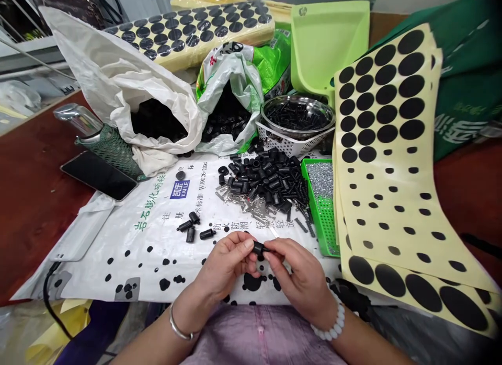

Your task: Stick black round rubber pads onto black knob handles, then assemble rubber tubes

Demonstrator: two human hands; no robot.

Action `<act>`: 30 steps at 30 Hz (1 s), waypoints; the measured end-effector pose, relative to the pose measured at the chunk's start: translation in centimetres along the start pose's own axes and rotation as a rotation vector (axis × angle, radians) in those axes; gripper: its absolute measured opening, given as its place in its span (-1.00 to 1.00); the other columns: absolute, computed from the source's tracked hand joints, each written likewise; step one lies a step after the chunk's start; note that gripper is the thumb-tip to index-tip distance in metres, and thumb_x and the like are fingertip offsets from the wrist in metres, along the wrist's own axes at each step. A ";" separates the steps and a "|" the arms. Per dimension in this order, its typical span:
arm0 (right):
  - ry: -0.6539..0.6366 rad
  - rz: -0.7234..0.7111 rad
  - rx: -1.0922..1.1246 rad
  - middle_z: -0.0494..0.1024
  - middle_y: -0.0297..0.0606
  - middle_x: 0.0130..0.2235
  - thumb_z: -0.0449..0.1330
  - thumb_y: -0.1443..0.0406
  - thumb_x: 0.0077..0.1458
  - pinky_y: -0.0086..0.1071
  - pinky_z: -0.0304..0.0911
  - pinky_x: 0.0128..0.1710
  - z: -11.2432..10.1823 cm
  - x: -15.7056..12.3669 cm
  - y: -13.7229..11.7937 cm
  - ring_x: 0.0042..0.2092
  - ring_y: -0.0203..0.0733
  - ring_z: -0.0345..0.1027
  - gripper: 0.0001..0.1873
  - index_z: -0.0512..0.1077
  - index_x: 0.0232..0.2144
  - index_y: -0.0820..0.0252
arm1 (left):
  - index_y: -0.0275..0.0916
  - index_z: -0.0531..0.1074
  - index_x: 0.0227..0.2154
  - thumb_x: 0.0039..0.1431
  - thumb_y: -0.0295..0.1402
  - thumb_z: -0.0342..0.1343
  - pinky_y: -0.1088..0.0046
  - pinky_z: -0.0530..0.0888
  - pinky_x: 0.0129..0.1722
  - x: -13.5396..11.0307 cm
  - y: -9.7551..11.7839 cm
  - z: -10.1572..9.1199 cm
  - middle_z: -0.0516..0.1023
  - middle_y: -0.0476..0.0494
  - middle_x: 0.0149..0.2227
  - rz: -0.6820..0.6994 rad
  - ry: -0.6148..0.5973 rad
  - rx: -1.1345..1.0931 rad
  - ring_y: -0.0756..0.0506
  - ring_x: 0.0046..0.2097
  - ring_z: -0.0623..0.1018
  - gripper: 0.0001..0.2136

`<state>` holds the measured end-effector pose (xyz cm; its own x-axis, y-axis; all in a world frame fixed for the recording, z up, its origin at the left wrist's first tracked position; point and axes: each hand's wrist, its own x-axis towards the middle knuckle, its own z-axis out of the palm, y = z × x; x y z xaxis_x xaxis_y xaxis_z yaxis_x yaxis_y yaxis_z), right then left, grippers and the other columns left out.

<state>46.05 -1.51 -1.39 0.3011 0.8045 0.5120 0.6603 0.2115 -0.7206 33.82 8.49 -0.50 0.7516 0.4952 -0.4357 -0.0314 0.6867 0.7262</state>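
Note:
Close to the table's front edge, both hands meet on one small black plastic cap-like part. My left hand pinches its wide body between thumb and fingers. From the right, my right hand grips its thin end, partly hiding it. Just beyond lies a pile of black plastic parts, with black screw-like pieces and flat metal strips along its near side. To the left, several similar black parts with thin tips sit in a loose group on the white printed sheet.
Behind stand an open white sack, a green-and-white bag and a steel bowl of black pieces. A green basket holds small metal bits. Right are sheets of black round stickers; left, a phone.

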 end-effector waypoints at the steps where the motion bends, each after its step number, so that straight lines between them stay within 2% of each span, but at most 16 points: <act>1: -0.003 0.036 0.022 0.50 -0.23 -0.33 0.07 0.43 0.13 -0.36 0.33 -0.33 -0.1 0.0 0.1 -0.31 -0.22 0.39 -0.85 0.36 -0.23 0.18 | -0.32 0.36 -0.37 0.03 -0.30 0.19 0.51 0.46 -0.52 0.0 -0.1 0.0 0.41 0.03 -0.58 -0.005 -0.006 -0.002 0.09 -0.61 0.40 -0.81; 4: -0.004 0.076 0.068 0.50 -0.26 -0.34 0.09 0.40 0.13 -0.39 0.34 -0.33 -0.4 0.0 0.2 -0.31 -0.24 0.40 -0.88 0.37 -0.26 0.16 | -0.32 0.34 -0.37 0.04 -0.31 0.18 0.50 0.46 -0.53 0.0 0.0 0.0 0.41 0.04 -0.58 -0.022 -0.022 -0.023 0.10 -0.61 0.38 -0.81; 10: -0.020 -0.058 -0.011 0.45 -0.23 -0.38 0.03 0.44 0.15 -0.34 0.32 -0.36 -0.6 -0.1 0.3 -0.32 -0.21 0.35 -0.85 0.35 -0.25 0.19 | -0.30 0.32 -0.37 0.02 -0.29 0.19 0.47 0.46 -0.50 -0.1 -0.2 0.1 0.43 0.02 -0.57 0.014 -0.030 0.043 0.07 -0.58 0.41 -0.78; 14: -0.054 -0.041 -0.062 0.41 -0.26 -0.44 0.00 0.43 0.16 -0.38 0.26 -0.40 -0.4 -0.3 0.3 -0.39 -0.25 0.30 -0.88 0.33 -0.32 0.21 | -0.30 0.32 -0.36 0.01 -0.27 0.19 0.46 0.46 -0.48 -0.3 -0.4 -0.1 0.44 0.02 -0.57 0.078 -0.024 0.127 0.05 -0.56 0.43 -0.77; 17: -0.103 0.058 -0.011 0.36 -0.32 -0.50 -0.01 0.38 0.18 -0.42 0.20 -0.47 -0.6 -0.3 0.0 -0.45 -0.28 0.25 -0.84 0.32 -0.42 0.19 | -0.29 0.32 -0.35 0.03 -0.27 0.18 0.48 0.43 -0.45 -0.5 -0.4 -0.3 0.45 0.01 -0.57 0.140 -0.040 0.207 0.03 -0.52 0.46 -0.78; 22: -0.244 0.374 0.252 0.37 -0.37 -0.55 0.00 0.29 0.18 -0.49 0.14 -0.54 -1.2 -0.2 -0.7 -0.52 -0.32 0.20 -0.75 0.33 -0.51 0.18 | -0.29 0.33 -0.33 0.04 -0.32 0.17 0.52 0.41 -0.40 -1.1 -0.4 -0.4 0.48 -0.03 -0.50 0.217 -0.063 0.325 0.02 -0.45 0.49 -0.81; 28: -0.233 0.508 0.437 0.28 -0.42 -0.61 0.04 0.21 0.15 -0.51 0.10 -0.59 -0.8 0.0 -1.3 -0.56 -0.34 0.12 -0.73 0.28 -0.56 0.18 | -0.27 0.33 -0.28 0.10 -0.36 0.12 0.52 0.42 -0.34 -1.4 -0.5 -0.8 0.50 -0.08 -0.41 0.297 -0.108 0.404 0.02 -0.36 0.50 -0.85; 30: -0.232 0.506 0.454 0.26 -0.43 -0.61 0.03 0.20 0.16 -0.50 0.09 -0.60 -0.7 0.0 -1.4 -0.57 -0.34 0.12 -0.72 0.28 -0.55 0.17 | -0.28 0.32 -0.30 0.09 -0.34 0.13 0.52 0.42 -0.37 -1.4 -0.4 -0.9 0.50 -0.08 -0.43 0.288 -0.102 0.398 0.02 -0.39 0.50 -0.84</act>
<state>45.57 -2.18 -0.08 0.3069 0.9516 -0.0125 0.1118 -0.0491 -0.9925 32.23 7.96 -0.67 0.8104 0.5669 -0.1478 -0.0082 0.2632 0.9647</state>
